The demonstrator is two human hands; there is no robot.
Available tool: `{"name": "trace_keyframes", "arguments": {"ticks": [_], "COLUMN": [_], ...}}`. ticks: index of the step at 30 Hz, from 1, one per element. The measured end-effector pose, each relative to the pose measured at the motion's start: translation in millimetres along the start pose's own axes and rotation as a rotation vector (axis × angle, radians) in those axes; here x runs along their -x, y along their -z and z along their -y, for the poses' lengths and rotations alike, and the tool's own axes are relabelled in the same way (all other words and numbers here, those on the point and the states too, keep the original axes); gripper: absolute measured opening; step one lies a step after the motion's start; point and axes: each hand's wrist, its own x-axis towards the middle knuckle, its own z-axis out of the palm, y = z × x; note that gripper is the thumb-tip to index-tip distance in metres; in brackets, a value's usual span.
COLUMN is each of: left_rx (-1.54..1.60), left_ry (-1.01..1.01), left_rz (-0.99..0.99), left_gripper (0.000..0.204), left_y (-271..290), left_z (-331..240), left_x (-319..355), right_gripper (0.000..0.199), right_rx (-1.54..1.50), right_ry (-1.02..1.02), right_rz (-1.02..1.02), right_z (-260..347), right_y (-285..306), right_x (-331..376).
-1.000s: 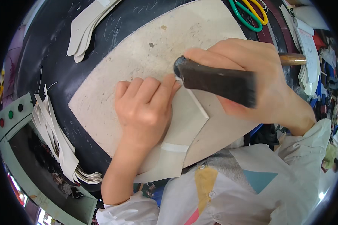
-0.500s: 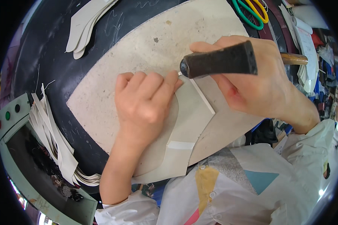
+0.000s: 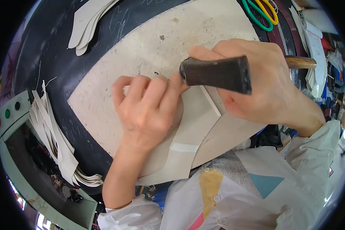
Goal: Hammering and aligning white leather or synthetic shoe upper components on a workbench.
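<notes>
The left hand curls at the pale piece, maybe to keep it still, pinching or not I can't tell, while the right hand grips a hammer.

From the wearer's head, a wide fisheye camera looked steeply down from close above the bare left hand and the bare right hand. It faced the pale beige, flat, pointed board beneath both, catching the white, colour-patched button-up shirt nearer the wearer than the hands.
</notes>
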Motion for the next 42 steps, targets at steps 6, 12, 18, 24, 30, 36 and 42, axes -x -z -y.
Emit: {"name": "trace_keyframes", "arguments": {"ticks": [6, 12, 18, 24, 30, 36, 42], "left_rx": [0.08, -0.114, 0.037, -0.13, 0.04, 0.036, 0.047], "left_ry": [0.106, 0.069, 0.216, 0.141, 0.302, 0.287, 0.268], "left_rz": [-0.031, -0.045, -0.043, -0.07, -0.095, -0.104, -0.059], "left_gripper": [0.016, 0.022, 0.022, 0.022, 0.024, 0.023, 0.022], "left_y": [1.8, 3.0, -0.7, 3.1, -3.8, -1.0, 4.7], "left_z": [-5.7, -7.9, -18.4, -20.1, -30.0, -34.1, -30.3], "left_x": [1.5, 3.3, 12.3, 4.0, 13.4, 13.7, 9.5], "right_gripper": [0.049, 0.047, 0.045, 0.048, 0.049, 0.05, 0.047], "right_rx": [0.035, 0.031, 0.003, 0.002, 0.001, 0.011, 0.027], "right_ry": [0.03, 0.036, 0.104, 0.046, 0.109, 0.143, 0.204], "right_rz": [0.013, 0.003, -0.025, 0.053, 0.035, 0.095, -0.049], "right_z": [-4.6, -1.5, -9.0, -1.9, -9.1, -6.6, -6.2], "right_y": [3.4, -1.3, -0.7, -0.8, -2.0, 3.8, 1.3], "right_x": [-3.0, -5.0, -8.4, -7.6, -8.6, -13.1, -13.5]}}
